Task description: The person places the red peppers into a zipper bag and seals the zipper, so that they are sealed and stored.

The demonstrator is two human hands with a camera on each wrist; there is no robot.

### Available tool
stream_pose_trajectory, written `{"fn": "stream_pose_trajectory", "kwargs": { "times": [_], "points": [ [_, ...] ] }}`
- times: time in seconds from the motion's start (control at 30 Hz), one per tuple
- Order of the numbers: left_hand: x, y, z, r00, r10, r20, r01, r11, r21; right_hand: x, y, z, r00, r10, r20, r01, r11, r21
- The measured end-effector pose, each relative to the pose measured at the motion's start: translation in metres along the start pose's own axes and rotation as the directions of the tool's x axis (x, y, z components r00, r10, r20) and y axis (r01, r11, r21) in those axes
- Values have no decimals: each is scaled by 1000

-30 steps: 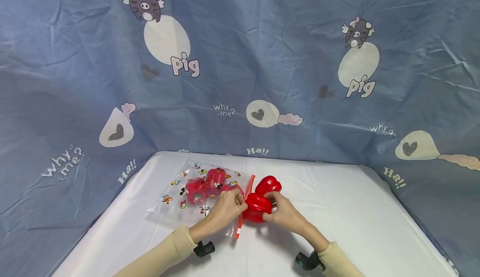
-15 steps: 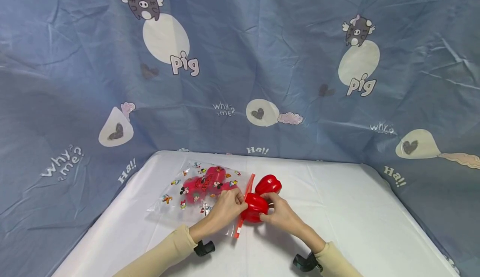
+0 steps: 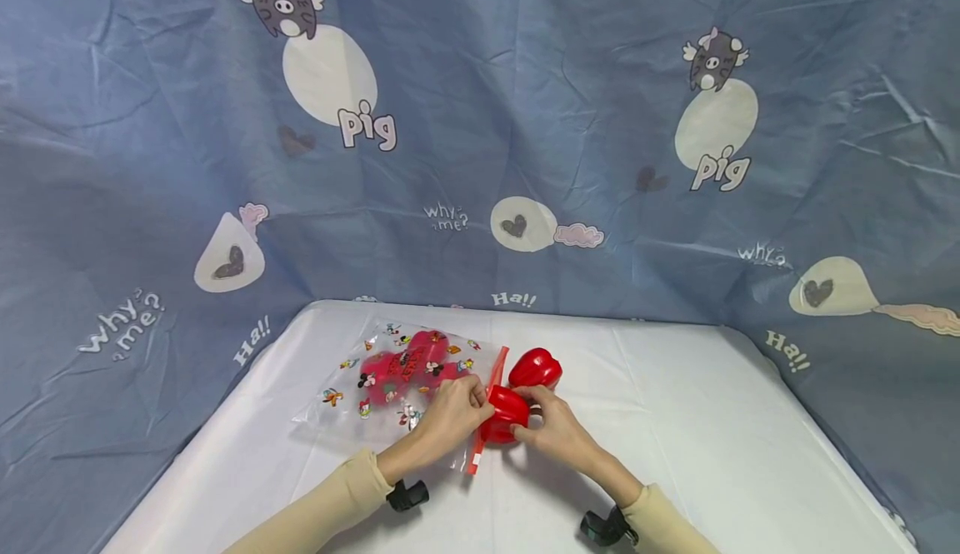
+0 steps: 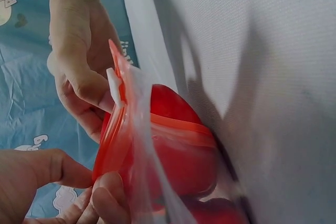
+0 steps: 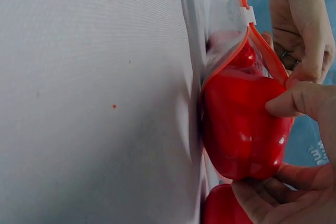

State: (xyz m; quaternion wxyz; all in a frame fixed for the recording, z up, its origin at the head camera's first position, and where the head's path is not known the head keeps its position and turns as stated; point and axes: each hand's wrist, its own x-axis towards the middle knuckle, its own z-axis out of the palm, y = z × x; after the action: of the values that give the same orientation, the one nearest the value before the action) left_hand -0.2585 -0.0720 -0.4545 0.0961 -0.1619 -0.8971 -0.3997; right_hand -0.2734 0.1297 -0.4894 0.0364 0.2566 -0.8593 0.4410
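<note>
A clear zip bag (image 3: 337,421) printed with cartoon figures lies on the table, several red bell peppers showing through its film. My left hand (image 3: 452,408) pinches the orange zip edge (image 4: 111,140) at the bag's mouth. In my right hand (image 3: 558,433) is a glossy red bell pepper (image 5: 244,124), gripped between thumb and fingers and partly inside the mouth. The white slider (image 5: 248,16) sits at one end of the zip. Just behind the held one, another red bell pepper (image 3: 536,368) lies on the table outside the bag.
A white cloth covers the table (image 3: 675,421). Behind it hangs a blue curtain (image 3: 450,121) with pig prints, also along both sides. Each wrist wears a black camera mount, such as the right camera mount (image 3: 604,527).
My right hand has moved left, pushing the bell pepper further into the bag's mouth. Peppers inside the bag have shifted slightly left. My left hand keeps its pinch on the edge.
</note>
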Motion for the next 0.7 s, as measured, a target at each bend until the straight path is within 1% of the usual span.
{"fn": "stream_pose_trajectory", "kwargs": {
  "times": [0.3,0.57,0.7],
  "points": [
    [1,1,-1,1000,-19,7,19,1000,-9,3,-3,5,1000,16,-4,-16,998,58],
    [1,1,-1,1000,-18,10,18,1000,-12,3,-2,8,999,29,43,-34,992,124],
    [0,1,-1,1000,-14,12,14,1000,-13,4,0,10,999,23,48,-29,991,132]
  ]
}}
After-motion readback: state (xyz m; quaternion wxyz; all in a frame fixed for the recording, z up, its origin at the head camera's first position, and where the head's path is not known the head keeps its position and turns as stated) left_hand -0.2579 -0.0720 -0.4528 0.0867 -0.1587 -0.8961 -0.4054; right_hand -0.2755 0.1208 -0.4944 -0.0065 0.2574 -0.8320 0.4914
